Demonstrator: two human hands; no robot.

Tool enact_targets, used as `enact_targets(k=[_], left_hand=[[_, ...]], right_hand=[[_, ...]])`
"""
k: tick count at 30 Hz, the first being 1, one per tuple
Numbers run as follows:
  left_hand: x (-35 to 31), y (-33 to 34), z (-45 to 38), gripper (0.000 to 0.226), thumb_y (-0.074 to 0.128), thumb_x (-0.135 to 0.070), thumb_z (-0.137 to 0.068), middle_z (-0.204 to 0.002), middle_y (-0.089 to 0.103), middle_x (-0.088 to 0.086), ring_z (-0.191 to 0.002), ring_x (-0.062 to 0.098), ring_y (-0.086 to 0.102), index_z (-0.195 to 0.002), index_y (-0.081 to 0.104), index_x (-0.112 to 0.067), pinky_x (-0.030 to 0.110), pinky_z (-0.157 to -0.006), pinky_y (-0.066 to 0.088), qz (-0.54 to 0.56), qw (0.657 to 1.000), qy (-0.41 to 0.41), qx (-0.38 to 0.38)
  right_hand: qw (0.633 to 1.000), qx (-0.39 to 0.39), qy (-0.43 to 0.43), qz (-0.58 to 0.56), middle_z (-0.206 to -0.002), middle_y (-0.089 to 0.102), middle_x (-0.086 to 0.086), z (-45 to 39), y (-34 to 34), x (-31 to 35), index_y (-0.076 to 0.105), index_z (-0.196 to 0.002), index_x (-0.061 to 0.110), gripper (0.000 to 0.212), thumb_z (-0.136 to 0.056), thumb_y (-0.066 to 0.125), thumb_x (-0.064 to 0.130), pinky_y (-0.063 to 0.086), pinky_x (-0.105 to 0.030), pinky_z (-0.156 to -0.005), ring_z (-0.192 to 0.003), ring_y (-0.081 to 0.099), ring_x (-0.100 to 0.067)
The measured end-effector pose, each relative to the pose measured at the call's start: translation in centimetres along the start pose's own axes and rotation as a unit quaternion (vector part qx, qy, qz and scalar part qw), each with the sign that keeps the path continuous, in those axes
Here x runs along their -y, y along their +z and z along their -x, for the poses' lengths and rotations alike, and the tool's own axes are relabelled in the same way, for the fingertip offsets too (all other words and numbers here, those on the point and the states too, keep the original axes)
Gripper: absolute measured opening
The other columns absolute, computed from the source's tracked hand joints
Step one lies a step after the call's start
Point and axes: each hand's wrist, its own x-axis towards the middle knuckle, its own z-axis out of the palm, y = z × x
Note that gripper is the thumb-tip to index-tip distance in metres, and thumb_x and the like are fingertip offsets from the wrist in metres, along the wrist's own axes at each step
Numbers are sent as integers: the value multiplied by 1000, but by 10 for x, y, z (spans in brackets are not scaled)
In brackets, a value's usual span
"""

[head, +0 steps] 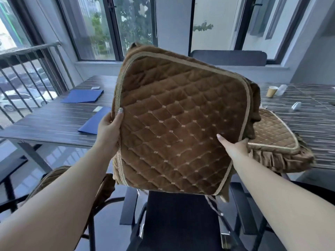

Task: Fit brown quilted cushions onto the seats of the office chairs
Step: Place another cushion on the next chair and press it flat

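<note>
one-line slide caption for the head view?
Both hands, left and right, hold a brown quilted cushion above a bare office chair seat; another cushion waits on the table.

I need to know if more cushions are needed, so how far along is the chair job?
Done, it seems: the chair at left already wears a brown cushion. In hand: the left hand and right hand hold a quilted cushion above the bare black chair seat. Left: fitting it, plus the spare cushion lying on the table.
</note>
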Motion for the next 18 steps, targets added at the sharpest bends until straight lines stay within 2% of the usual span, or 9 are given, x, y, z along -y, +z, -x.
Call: enact_targets(k=[3,6,10,14,18], left_hand=[[13,-12,-2,16,58,-32,-93,-98,72,8,-87,20,71,-95,65,-18,35,-75,60,3,999,-25,-35],[31,-26,-1,21,62,-39,-90,-107,70,14,-96,27,69,-93,66,-19,41,-85,56,-22,996,-59,-70],[70,-43,11,23,64,-40,-88,-93,69,8,-81,20,67,-85,64,-17,30,-72,57,-74,986,-102,-113],[125,-65,28,42,68,-49,-80,-103,69,12,-93,28,67,-101,64,-12,48,-87,55,-142,968,-171,-117],[179,-70,53,50,72,-43,-80,-109,67,12,-94,28,66,-115,60,-9,42,-82,56,-199,943,-244,-108]], right_hand=[[999,-15,4,-30,-149,36,-14,-1,1,-8,21,-147,7,109,-67,78,52,34,-45,-109,-136,37,-34],[999,-33,4,-32,-139,47,-15,6,5,-17,37,-138,8,108,-53,80,59,41,-45,-103,-126,47,-34],[999,-42,-2,3,-137,47,-16,12,8,-37,35,-135,1,89,-70,79,42,38,-43,-99,-124,47,-36],[999,-26,28,35,-131,49,-16,21,14,-76,36,-133,4,86,-69,81,41,43,-46,-95,-118,50,-37],[992,-22,85,86,-120,56,-15,25,19,-134,40,-127,1,80,-69,82,37,47,-40,-81,-97,57,-33]])
